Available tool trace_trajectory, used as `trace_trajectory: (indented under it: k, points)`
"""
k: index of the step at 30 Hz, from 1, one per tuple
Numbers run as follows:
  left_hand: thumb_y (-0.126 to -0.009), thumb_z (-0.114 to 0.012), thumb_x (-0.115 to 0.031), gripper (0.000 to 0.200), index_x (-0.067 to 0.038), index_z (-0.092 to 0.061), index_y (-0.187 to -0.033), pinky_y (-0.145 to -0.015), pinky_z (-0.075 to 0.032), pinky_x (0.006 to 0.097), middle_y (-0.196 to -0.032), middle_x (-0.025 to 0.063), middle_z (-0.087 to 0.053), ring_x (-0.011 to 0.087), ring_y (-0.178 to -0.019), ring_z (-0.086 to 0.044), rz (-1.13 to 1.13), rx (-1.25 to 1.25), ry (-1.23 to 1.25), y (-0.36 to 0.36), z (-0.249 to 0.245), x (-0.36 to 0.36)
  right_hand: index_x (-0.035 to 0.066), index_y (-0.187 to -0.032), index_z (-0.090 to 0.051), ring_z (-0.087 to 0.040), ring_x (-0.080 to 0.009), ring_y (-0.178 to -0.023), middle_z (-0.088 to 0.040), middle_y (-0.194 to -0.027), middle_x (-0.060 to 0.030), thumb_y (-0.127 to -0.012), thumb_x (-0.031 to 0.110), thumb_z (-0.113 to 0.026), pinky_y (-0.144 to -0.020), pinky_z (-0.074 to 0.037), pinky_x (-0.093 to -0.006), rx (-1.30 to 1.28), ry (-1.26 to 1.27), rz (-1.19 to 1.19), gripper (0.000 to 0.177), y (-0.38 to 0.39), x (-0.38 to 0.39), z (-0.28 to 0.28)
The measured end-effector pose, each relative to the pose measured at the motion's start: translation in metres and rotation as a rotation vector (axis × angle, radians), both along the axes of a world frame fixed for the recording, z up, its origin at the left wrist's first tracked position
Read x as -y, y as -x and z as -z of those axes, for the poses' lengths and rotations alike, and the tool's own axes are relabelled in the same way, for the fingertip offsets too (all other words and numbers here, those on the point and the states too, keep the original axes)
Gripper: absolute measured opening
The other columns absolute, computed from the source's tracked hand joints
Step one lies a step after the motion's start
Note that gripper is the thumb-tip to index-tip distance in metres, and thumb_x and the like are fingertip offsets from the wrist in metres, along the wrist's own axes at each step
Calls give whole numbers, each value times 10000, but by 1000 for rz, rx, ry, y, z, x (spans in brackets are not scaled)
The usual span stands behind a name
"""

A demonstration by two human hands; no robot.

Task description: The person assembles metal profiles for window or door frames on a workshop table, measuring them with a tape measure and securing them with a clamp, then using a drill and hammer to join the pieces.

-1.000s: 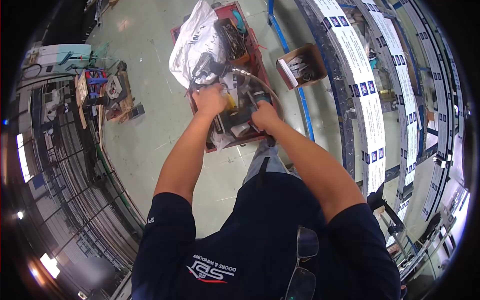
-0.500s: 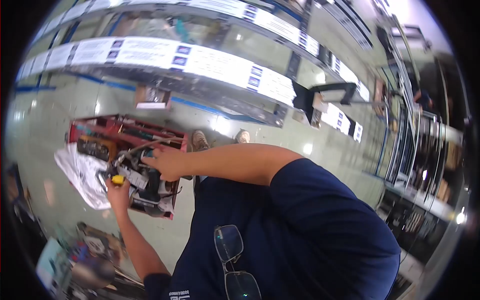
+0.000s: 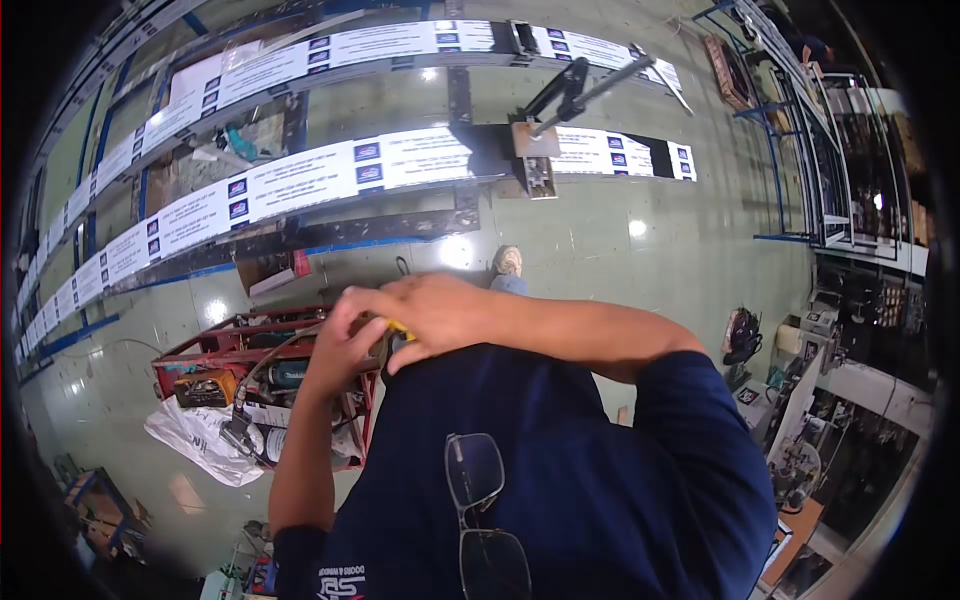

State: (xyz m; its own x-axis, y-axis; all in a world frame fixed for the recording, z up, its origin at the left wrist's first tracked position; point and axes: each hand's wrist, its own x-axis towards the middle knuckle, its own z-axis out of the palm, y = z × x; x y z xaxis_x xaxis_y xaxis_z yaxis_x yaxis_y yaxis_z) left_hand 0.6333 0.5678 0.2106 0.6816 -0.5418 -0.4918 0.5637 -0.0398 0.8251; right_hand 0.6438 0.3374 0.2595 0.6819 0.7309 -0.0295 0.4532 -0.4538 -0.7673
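In front of my waist my two hands meet around a small yellow object [image 3: 400, 328], which looks like a tape measure; fingers cover most of it. My right hand [image 3: 440, 312] curls over it from the right. From the left, my left hand [image 3: 352, 335] reaches in with bent fingers and its thumb close to the yellow part. A thin dark loop [image 3: 403, 265] shows just beyond my right hand. Below and left of the hands, a red metal tool crate [image 3: 232, 328] stands on the floor, partly hidden by my left forearm.
Long white-wrapped profiles [image 3: 300, 180] lie across a frame ahead, with a clamp-like device [image 3: 537, 150] on the nearer one. The crate holds a teal power tool [image 3: 287, 374] and a yellow-orange case [image 3: 205, 388]. Beside it lies a white sack [image 3: 205, 440]. Metal racks [image 3: 825, 150] stand at right.
My left hand has come up out of the crate with the yellow object, to my waist. My right hand has left the crate and joined it. The view has shifted toward the right.
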Motion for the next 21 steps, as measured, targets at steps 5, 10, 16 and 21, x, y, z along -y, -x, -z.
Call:
trace_trajectory:
  k: [5, 10, 16, 21]
  points:
    - [-937, -658, -61, 296, -21, -539, -1205, -916, -481, 285, -1036, 40, -627, 118, -1005, -611, 104, 156, 61, -22, -29, 138, 84, -1501, -282, -642, -454, -993, -657, -1146, -221, -825, 497, -734, -830, -524, -504, -70, -15, 242, 912, 20, 121, -19]
    - [-987, -580, -42, 110, -14, -485, -1035, -905, -532, 304, -1105, 115, -592, 217, -1101, -655, 232, 97, 308, -14, 6, 280, 99, -1427, -429, -655, -424, -946, -655, -1124, -207, -869, 376, -702, -840, -530, -466, -162, 258, 405, 680, 52, 302, -23]
    - [-1016, -536, -106, 205, 8, -452, -1164, -960, -560, 402, -1176, 184, -574, 296, -1104, -660, -183, -218, 234, -34, 16, 441, 7, -1155, -640, -579, -136, -871, -642, -983, -50, -873, 27, -612, -799, -494, -282, -439, 269, 798, 284, 105, 649, 28]
    - [-995, -586, -135, 365, -6, -404, -1284, -910, -576, 404, -1095, 168, -615, 292, -1023, -680, -573, -207, 167, -73, 52, 492, 10, -902, -642, -449, -63, -695, -484, -706, 59, -916, 97, -668, -632, -382, -249, -396, 448, 1039, 92, 106, 819, 28]
